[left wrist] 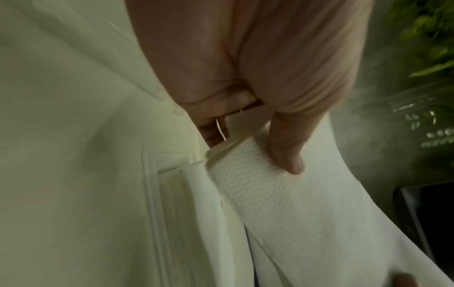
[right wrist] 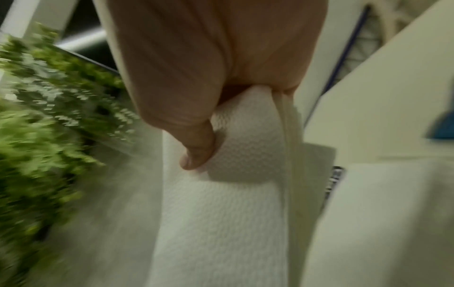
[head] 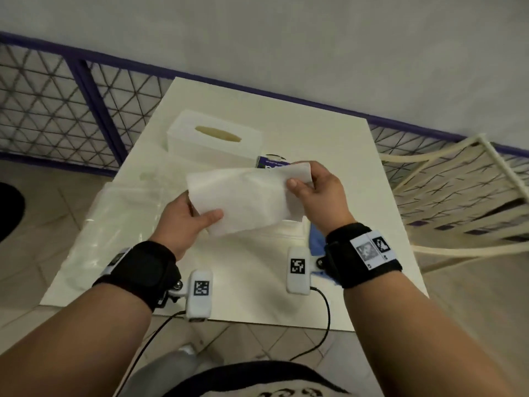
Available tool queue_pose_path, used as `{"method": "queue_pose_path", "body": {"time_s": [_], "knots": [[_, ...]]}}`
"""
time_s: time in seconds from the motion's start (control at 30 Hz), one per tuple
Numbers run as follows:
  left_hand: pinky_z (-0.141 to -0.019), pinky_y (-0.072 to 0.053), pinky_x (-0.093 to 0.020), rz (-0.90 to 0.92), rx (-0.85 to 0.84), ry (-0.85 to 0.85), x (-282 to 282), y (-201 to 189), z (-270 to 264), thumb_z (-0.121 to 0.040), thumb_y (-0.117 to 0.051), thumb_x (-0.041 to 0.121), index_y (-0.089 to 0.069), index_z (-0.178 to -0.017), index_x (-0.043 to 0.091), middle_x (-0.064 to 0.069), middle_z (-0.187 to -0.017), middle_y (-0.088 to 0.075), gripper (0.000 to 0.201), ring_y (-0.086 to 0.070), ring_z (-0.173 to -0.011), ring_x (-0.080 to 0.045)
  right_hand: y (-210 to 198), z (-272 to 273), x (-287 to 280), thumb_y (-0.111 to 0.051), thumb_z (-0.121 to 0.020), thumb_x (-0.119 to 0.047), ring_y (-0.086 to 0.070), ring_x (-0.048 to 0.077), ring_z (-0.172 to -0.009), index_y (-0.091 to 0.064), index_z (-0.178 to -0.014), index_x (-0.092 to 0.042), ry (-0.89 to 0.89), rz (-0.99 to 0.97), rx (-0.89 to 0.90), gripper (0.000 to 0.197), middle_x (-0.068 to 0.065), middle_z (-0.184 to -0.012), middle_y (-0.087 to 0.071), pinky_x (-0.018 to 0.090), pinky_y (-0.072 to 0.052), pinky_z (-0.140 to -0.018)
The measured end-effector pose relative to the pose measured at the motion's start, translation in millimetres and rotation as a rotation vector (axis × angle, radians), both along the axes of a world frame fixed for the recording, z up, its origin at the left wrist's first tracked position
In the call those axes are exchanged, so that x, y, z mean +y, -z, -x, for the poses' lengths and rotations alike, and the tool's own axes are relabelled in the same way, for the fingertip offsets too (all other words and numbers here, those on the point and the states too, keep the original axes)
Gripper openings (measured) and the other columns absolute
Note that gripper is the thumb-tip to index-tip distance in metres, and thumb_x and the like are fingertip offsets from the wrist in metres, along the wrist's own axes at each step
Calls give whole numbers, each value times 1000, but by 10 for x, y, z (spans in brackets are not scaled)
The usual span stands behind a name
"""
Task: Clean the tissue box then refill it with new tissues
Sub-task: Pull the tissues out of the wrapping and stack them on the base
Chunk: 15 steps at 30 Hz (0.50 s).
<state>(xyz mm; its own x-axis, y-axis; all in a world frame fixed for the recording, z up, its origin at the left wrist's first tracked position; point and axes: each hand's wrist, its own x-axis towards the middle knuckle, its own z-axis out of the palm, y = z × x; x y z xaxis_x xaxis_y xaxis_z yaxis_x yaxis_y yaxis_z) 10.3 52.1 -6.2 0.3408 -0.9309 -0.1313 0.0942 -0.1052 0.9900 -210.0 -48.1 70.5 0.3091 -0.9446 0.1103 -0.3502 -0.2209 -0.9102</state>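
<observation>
While left hand (head: 183, 216) and right hand (head: 315, 190) pinch tissue stack (head: 246, 199) ends, middle sags unsupported between fingers; loose grip risks sheets fanning, dropping short of tissue box (head: 214, 137).

White tissue box (head: 214, 138) on table; tissue stack (head: 246, 196) held above

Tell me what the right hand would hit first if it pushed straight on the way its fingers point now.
The right hand, gripping the stack of tissues, points forward and left across the table. Its line seems to pass over the blue tissue pack toward the tissue box, probably the first thing met; depth is unclear.
</observation>
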Motion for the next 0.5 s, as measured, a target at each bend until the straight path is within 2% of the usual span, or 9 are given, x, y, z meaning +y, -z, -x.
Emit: {"method": "queue_pose_path", "body": {"time_s": [0.03,0.07,0.1,0.13,0.2,0.27,0.33,0.4,0.5], "knots": [[-78,-54,-16,-19,-56,-14,3,26,53,-77,-78,11,-63,-103,22,4,-100,-70,32,-67,-94,-5,129,79,43,-65,-84,-9,-64,6,-74,-63,-85,-31,34,-58,-52,21,-6,-82,-69,24,-52,-72],[-71,-51,-8,-26,-96,-27,8,64,100,-79,-75,8,-62,-96,24,8,-95,-68,27,-65,-85,4,254,156,97,-64,-85,-5,-62,-1,-69,-62,-84,-29,65,-105,-80,23,-7,-78,-67,19,-50,-69],[-67,-49,-5,-31,-126,-33,17,111,138,-79,-74,5,-62,-91,26,9,-91,-66,27,-63,-76,9,381,221,157,-63,-86,-3,-58,-6,-64,-61,-82,-27,89,-138,-80,25,-8,-75,-64,15,-47,-66],[-66,-47,-6,-44,-148,-26,29,175,167,-79,-74,3,-61,-87,27,8,-87,-65,29,-61,-71,9,513,279,221,-63,-86,-2,-56,-8,-61,-59,-81,-27,105,-165,-64,25,-9,-73,-61,15,-45,-65],[-69,-48,-14,-90,-178,7,68,292,208,-78,-74,0,-60,-86,28,5,-86,-65,33,-61,-76,-3,761,359,338,-61,-86,-2,-55,-3,-66,-57,-80,-28,117,-234,-31,27,-8,-76,-60,21,-44,-68],[-76,-51,-25,-131,-201,36,94,416,236,-76,-74,-3,-60,-89,30,3,-95,-67,38,-62,-86,-16,954,393,410,-61,-84,1,-59,7,-80,-57,-81,-29,119,-294,-18,30,-7,-88,-65,32,-51,-79],[-82,-53,-33,-138,-195,39,102,485,277,-74,-74,-6,-59,-92,34,2,-104,-67,46,-63,-94,-19,1077,402,436,-62,-79,2,-60,14,-86,-57,-84,-30,147,-330,16,33,-4,-98,-66,39,-53,-88],[-84,-53,-34,-130,-181,14,97,520,308,-73,-71,-10,-57,-95,37,1,-108,-66,54,-62,-97,-17,1135,407,436,-66,-76,1,-60,15,-84,-55,-87,-37,182,-347,42,41,-3,-99,-64,38,-55,-85],[-84,-51,-30,-143,-202,8,83,567,334,-73,-67,-12,-54,-97,39,1,-108,-64,58,-60,-98,-16,1175,418,406,-66,-75,4,-59,12,-77,-54,-93,-37,203,-366,56,46,-2,-93,-62,27,-55,-73]]}}
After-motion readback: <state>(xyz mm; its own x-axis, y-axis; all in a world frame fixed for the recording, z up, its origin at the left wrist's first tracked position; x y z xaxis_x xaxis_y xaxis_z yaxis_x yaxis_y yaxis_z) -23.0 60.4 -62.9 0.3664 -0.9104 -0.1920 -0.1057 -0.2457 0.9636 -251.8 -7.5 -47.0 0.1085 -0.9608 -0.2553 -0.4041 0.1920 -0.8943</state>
